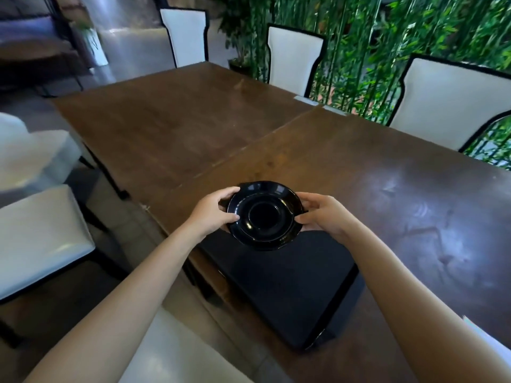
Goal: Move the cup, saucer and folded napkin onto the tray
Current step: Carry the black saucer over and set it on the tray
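I hold a glossy black saucer [264,215] with a wavy rim in both hands, just above the far end of a flat black tray [287,286] that lies on the wooden table. My left hand [213,212] grips its left rim and my right hand [323,214] grips its right rim. The saucer's round centre well has nothing in it. A white edge at the right border may be the folded napkin [486,338]; I cannot tell. No cup shows in this view.
The long dark wooden table [387,194] stretches away, made of two joined tops. White chairs with black frames [442,100] line its far side and another chair [41,233] stands at left. Green bamboo plants [359,37] fill the background.
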`<state>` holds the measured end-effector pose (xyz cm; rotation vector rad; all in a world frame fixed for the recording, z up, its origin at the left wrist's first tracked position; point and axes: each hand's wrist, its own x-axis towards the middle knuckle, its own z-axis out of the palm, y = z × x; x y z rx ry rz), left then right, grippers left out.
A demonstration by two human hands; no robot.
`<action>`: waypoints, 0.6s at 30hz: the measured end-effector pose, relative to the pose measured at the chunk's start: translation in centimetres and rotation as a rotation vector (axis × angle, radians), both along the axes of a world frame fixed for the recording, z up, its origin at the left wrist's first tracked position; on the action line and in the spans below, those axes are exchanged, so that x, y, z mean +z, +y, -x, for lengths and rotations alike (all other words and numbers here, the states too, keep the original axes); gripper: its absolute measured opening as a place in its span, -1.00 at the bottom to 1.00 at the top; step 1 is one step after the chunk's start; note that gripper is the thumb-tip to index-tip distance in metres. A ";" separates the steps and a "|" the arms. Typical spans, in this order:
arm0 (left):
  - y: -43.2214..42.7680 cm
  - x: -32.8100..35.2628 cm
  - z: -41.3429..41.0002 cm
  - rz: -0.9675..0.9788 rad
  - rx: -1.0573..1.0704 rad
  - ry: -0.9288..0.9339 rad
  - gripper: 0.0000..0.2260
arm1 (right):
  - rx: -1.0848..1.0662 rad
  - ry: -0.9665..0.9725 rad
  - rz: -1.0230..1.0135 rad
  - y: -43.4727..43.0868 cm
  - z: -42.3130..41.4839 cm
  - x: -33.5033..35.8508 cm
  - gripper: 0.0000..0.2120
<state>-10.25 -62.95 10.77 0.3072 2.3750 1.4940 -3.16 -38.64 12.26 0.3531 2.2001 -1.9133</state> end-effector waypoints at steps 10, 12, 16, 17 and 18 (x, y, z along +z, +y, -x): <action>-1.8 -6.6 1.9 0.191 -0.019 -0.033 -0.40 | -0.076 -0.154 0.077 -3.0 1.6 -6.6 -0.44; -2.0 -7.7 2.1 0.254 -0.032 -0.008 -0.41 | -0.101 -0.172 0.073 -3.5 1.8 -7.8 -0.43; -2.4 -9.8 2.0 0.322 -0.036 0.019 -0.41 | -0.108 -0.209 0.046 -4.2 2.1 -9.9 -0.43; -2.5 -10.2 2.0 0.327 -0.039 0.017 -0.41 | -0.104 -0.219 0.034 -4.3 2.1 -10.4 -0.43; -2.5 -10.6 2.0 0.332 -0.042 0.015 -0.41 | -0.099 -0.229 0.018 -4.4 2.2 -10.8 -0.43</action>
